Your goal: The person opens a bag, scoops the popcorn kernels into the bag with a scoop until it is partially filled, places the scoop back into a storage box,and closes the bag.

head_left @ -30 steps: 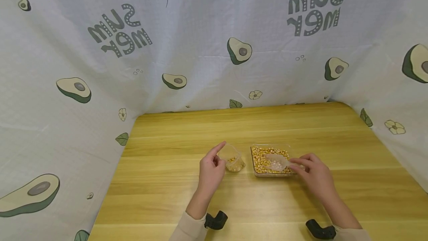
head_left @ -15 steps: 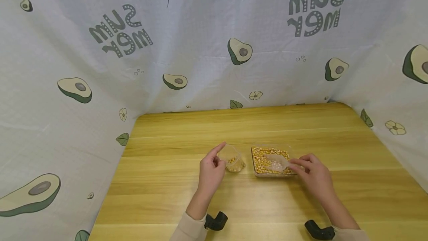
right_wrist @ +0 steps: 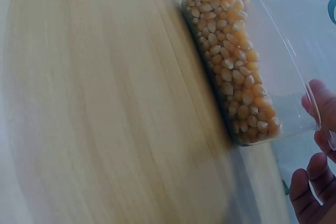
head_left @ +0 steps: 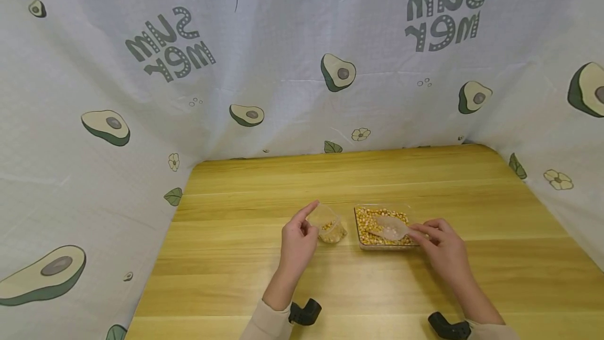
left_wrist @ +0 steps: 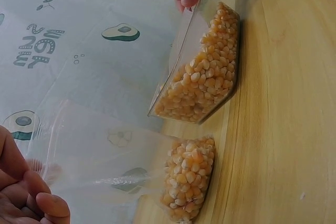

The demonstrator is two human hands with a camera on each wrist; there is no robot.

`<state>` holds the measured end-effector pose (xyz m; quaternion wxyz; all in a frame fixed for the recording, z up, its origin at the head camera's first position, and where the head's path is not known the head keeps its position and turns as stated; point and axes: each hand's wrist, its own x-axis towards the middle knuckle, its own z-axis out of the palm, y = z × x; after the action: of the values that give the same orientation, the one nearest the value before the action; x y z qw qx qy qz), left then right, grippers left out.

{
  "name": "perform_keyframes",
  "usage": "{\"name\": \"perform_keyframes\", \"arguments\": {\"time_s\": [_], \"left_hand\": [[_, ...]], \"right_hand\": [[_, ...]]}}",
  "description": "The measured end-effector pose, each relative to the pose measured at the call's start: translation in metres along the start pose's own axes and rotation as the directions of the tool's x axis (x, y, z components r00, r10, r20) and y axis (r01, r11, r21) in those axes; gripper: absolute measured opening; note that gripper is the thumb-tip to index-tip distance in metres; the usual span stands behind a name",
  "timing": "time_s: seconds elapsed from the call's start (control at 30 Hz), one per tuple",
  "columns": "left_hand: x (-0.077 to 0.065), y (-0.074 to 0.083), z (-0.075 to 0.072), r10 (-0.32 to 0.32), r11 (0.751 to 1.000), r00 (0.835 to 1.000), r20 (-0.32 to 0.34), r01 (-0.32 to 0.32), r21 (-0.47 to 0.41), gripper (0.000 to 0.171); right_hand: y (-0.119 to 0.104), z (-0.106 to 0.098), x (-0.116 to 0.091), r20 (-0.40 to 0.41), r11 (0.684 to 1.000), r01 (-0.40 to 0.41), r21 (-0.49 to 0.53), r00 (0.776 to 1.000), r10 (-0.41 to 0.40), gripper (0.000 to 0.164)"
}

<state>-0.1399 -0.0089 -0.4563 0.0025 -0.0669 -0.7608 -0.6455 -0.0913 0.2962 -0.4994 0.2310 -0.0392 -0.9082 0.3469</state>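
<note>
My left hand (head_left: 298,243) holds the mouth of a clear plastic zip bag (left_wrist: 100,161) between thumb and fingers, keeping it wide. Corn kernels (left_wrist: 189,174) fill the bag's bottom, which rests on the table. To the bag's right stands a clear rectangular container (head_left: 384,247) filled with more kernels (right_wrist: 231,72). Thumb and fingers of my right hand (head_left: 445,251) pinch the handle of a translucent scoop (head_left: 392,229) at the container's right side. The scoop's bowl lies among the kernels. In the right wrist view, the scoop is mostly out of sight.
Both things stand on a wood-grain table (head_left: 236,256). A pale curtain (head_left: 283,41) printed with avocados hangs behind the table and along its sides. Each wrist wears a black mount, one (head_left: 305,312) on the left and one (head_left: 449,325) on the right.
The scoop has tilted and shifted slightly in the kernels, and its bowl shows fewer kernels through it. My right hand and wrist have turned a little leftward. My left hand and the bag stay put.
</note>
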Motion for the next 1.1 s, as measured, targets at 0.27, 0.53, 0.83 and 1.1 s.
{"name": "perform_keyframes", "arguments": {"time_s": [0.27,0.53,0.83,1.1], "left_hand": [[0.0002,-0.0001,0.0002,-0.005,1.0,1.0,-0.001,0.005,0.002,0.057],[0.0009,-0.002,0.0008,-0.006,1.0,1.0,-0.005,0.006,0.0,0.058],[0.0011,-0.0014,0.0011,-0.005,1.0,1.0,-0.003,0.005,0.005,0.058],[0.0004,0.0004,0.0013,-0.017,1.0,1.0,-0.002,0.017,-0.001,0.058]], "right_hand": [[-0.0022,0.0014,-0.0023,-0.008,0.997,-0.066,0.048,0.998,0.066,0.013],[-0.0009,0.0021,-0.0024,0.01,0.987,-0.145,0.075,0.989,0.144,0.018],[0.0029,0.0013,-0.0038,0.01,0.98,-0.166,0.11,0.986,0.166,0.02],[-0.0003,-0.0034,-0.0026,0.026,0.965,-0.212,0.153,0.977,0.211,0.025]]}}
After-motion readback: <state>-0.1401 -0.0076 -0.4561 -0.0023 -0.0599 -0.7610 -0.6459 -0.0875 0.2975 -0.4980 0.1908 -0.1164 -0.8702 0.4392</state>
